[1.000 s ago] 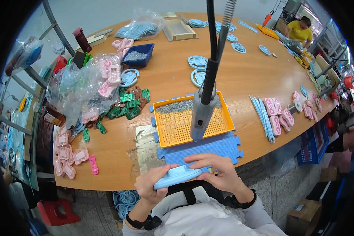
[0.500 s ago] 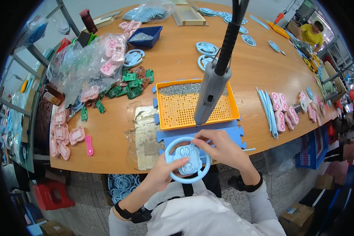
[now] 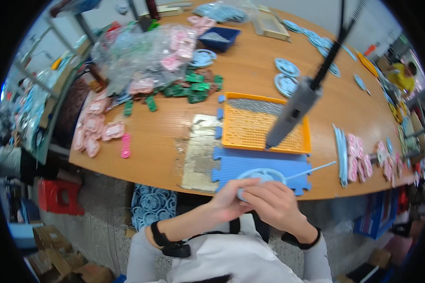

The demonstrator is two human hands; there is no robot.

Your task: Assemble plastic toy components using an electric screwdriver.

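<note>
Between my two hands is a light blue toy steering wheel point(image 3: 263, 173), tilted, at the near edge of the blue foam mat point(image 3: 236, 160). My left hand point(image 3: 231, 200) grips its near left rim. Close against it, my right hand point(image 3: 276, 203) is closed over the near right part, so the wheel's lower half is hidden. A thin light blue stick point(image 3: 316, 168) lies at the mat's right side. Beyond the mat stands a yellow perforated tray point(image 3: 308, 141) with small metal screws at its far side. A grey electric screwdriver point(image 3: 293, 113) hangs over the tray.
Green circuit boards point(image 3: 199, 87), pink plastic shells point(image 3: 94, 120) and a plastic bag point(image 3: 137, 56) lie left. Blue sticks point(image 3: 341, 155) and pink parts point(image 3: 353, 162) lie right. A box of blue wheels point(image 3: 153, 205) stands below the table edge. A person point(image 3: 401, 78) is far right.
The wheel has gone from facing up to tilted, and my hands have come together at its near side. My right hand has left the far rim. The whole view has shifted.
</note>
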